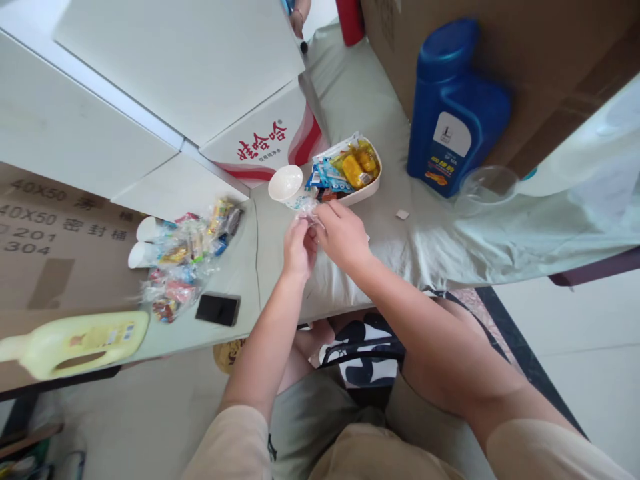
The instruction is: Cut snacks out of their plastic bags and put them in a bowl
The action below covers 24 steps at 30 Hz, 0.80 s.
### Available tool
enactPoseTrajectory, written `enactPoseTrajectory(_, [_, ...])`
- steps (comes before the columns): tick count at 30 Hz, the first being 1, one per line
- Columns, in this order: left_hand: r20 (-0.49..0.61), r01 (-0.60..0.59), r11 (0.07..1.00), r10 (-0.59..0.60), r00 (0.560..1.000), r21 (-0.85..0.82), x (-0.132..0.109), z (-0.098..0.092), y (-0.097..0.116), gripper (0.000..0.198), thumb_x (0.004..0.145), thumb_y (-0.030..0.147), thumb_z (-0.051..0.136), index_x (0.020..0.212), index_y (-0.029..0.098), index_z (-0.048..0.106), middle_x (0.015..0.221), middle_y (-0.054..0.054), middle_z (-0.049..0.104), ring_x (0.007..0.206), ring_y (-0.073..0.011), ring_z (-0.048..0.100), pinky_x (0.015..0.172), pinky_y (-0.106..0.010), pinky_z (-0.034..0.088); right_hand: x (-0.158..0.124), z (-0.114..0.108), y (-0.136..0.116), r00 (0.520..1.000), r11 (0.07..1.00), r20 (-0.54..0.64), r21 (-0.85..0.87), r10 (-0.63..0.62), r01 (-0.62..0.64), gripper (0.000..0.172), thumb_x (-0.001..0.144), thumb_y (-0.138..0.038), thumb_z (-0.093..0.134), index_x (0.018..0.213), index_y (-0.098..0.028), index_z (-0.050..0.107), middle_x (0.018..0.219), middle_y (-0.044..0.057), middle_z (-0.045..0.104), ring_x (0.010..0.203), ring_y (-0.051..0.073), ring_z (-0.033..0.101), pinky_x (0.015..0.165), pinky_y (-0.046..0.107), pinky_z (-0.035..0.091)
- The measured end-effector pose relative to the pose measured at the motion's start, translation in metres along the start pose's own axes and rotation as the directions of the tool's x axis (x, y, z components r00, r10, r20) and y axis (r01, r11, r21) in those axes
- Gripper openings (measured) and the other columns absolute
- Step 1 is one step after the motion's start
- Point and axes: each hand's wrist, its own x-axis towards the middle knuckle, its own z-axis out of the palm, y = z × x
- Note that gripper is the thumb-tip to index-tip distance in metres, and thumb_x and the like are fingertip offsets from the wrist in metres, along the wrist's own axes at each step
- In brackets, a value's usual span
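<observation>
My left hand (pixel 299 248) and my right hand (pixel 343 233) meet over the cloth-covered table, both closed on a crinkled clear plastic bag (pixel 306 210). What the bag contains, if anything, I cannot make out. Just beyond the fingers stands a white paper cup (pixel 287 184), tilted in view. Right behind my right hand is a white tray (pixel 367 191) filled with snack packets, among them yellow packs (pixel 356 170) and blue-and-white sachets (pixel 327 175).
Bagged snacks (pixel 187 247), white cups (pixel 145 255) and a black phone (pixel 218 309) lie to the left. A yellow jug (pixel 85 340) lies nearer the left edge. At right stand a blue bottle (pixel 450 113) and clear container (pixel 487 190). Boxes (pixel 270 143) line the back.
</observation>
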Motion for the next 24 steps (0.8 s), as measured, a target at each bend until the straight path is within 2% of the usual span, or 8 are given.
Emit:
enactPoseTrajectory(4, [-0.080,0.001,0.996,0.007,0.997,0.094,0.024,-0.021,0.000,0.046,0.066,0.053,0.087,0.093,0.020,0.068,0.087,-0.002,0.070,0.079,-0.0157,0.067,0.073,-0.028,0.052,0.000,0.001,0.012,0.972,0.951,0.082,0.241,-0.220,0.195,0.055,0.088,-0.029,0.057,0.141,-0.012,0.055,0.137,0.017,0.065,0.123,0.030,0.059,0.103,0.040,0.048])
enactPoseTrajectory(6, [-0.216,-0.083,0.922,0.175,0.961,0.378,0.053,-0.038,0.006,0.028,0.080,0.045,0.075,0.089,0.020,0.068,0.083,-0.002,0.067,0.080,-0.0169,0.064,0.075,-0.031,0.052,-0.001,-0.004,0.021,0.967,0.940,0.092,0.272,-0.237,0.204,0.058,0.089,-0.028,0.054,0.146,-0.013,0.052,0.146,0.017,0.061,0.131,0.030,0.056,0.109,0.043,0.045])
enactPoseTrajectory(8, [-0.236,-0.127,0.764,0.346,0.908,0.633,0.084,-0.052,0.017,0.012,0.084,0.032,0.071,0.085,0.020,0.070,0.088,-0.003,0.067,0.099,-0.0209,0.063,0.091,-0.036,0.051,0.000,-0.012,0.033,0.989,0.979,0.067,0.167,-0.133,0.121,0.049,0.092,-0.022,0.049,0.138,-0.015,0.060,0.141,0.017,0.063,0.130,0.031,0.056,0.109,0.045,0.043])
enactPoseTrajectory(10, [-0.115,-0.082,0.549,0.315,0.942,0.832,0.110,-0.059,0.028,0.001,0.080,0.021,0.071,0.080,0.020,0.072,0.090,-0.004,0.068,0.109,-0.0250,0.061,0.103,-0.042,0.045,0.003,-0.019,0.044,1.000,1.000,0.029,0.020,-0.008,0.007,0.044,0.092,-0.016,0.045,0.131,-0.016,0.066,0.137,0.018,0.065,0.129,0.033,0.056,0.109,0.047,0.041])
enactPoseTrajectory(13, [0.127,-0.128,0.196,0.016,0.992,0.972,0.134,-0.058,0.036,0.021,0.083,0.021,0.062,0.098,0.019,0.076,0.102,-0.012,0.075,0.113,-0.0347,0.065,0.102,-0.046,0.045,0.013,-0.018,0.060,0.998,0.992,0.006,-0.109,0.070,-0.069,0.048,0.092,-0.011,0.047,0.136,-0.018,0.065,0.142,0.016,0.063,0.137,0.033,0.048,0.112,0.048,0.035])
enactPoseTrajectory(18, [0.339,-0.335,0.057,-0.230,0.912,0.940,0.157,-0.050,0.032,0.055,0.079,0.026,0.066,0.133,0.018,0.069,0.126,-0.016,0.075,0.122,-0.0388,0.064,0.102,-0.041,0.048,0.036,-0.005,0.072,0.991,0.969,0.030,-0.216,0.128,-0.118,0.029,0.098,-0.019,0.052,0.120,-0.020,0.071,0.126,0.016,0.070,0.129,0.033,0.049,0.102,0.046,0.036])
enactPoseTrajectory(21, [0.399,-0.413,-0.012,-0.238,0.886,0.911,0.172,-0.033,0.030,0.051,0.088,0.024,0.056,0.136,0.015,0.068,0.135,-0.019,0.071,0.124,-0.0371,0.064,0.105,-0.042,0.046,0.037,-0.011,0.072,0.979,0.936,0.050,-0.305,0.198,-0.174,0.019,0.100,-0.027,0.058,0.110,-0.020,0.072,0.115,0.015,0.072,0.119,0.033,0.053,0.093,0.043,0.037])
enactPoseTrajectory(24, [0.496,-0.508,-0.018,-0.185,0.848,0.861,0.190,0.003,0.029,0.046,0.094,0.023,0.050,0.136,0.017,0.069,0.137,-0.019,0.069,0.134,-0.0376,0.058,0.113,-0.052,0.038,0.023,-0.025,0.074,0.968,0.899,0.051,-0.387,0.246,-0.208,0.017,0.100,-0.028,0.059,0.107,-0.020,0.073,0.109,0.013,0.073,0.113,0.031,0.055,0.089,0.040,0.038])
